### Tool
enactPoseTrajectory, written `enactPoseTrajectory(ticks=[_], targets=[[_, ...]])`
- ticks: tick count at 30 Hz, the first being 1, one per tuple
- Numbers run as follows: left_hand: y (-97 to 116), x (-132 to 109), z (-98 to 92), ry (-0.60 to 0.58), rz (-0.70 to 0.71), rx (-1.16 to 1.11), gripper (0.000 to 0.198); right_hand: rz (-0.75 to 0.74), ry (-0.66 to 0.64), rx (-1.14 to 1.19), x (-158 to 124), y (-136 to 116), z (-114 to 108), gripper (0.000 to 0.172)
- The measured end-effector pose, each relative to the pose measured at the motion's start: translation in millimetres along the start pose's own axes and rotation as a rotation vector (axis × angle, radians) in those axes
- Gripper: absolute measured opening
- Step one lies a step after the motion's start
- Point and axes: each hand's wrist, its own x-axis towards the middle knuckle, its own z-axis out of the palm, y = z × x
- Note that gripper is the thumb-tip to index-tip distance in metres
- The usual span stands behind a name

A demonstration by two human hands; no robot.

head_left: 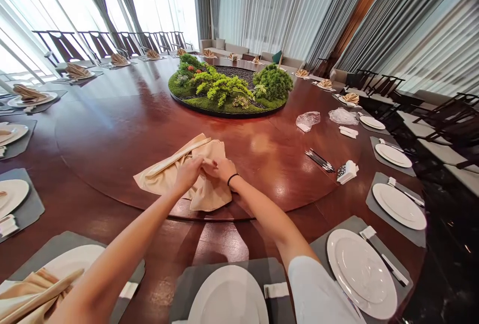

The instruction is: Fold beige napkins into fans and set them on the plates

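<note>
Napkin (pixel 208 197) lies on the turntable (pixel 112 134) near its edge, your left hand (pixel 189 173) and right hand (pixel 223 168) both pinching its middle fold; line up the edges, pull evenly, press flat.

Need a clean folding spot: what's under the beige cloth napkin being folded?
The beige cloth napkin lies on the glossy reddish wooden turntable, gripped by left hand and right hand. Anything beneath it is covered.
</note>
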Motion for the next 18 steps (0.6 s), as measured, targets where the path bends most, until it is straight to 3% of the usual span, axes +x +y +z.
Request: enactPoseTrajectory(ticks=[3,5,10,14,16,18], targets=[[1,36,-66.3,0.152,-0.003,0.254,0.023,0.125,-0.001,-0.102,28,15,-53,0.025],[-5,48,-110.4,0.191,0.054,0.395,0.023,0.185,0.045,-0.124,39,29,-91,0.033],[-31,46,-195.6,0.305,0.233,0.452,0.039,0.210,0.279,-0.206,24,55,-192,0.035],[-38,12,-250.6,0.388,0.611,0.184,0.044,0.163,0.353,-0.299,-33,62,-258,0.036],[-31,-22,-280.1,0.365,0.777,0.062,0.033,0.121,0.344,-0.327,-75,61,-285,0.035],[-19,-67,-306.9,0.310,0.815,-0.007,0.024,0.078,0.335,-0.340,-127,51,-309,0.033]])
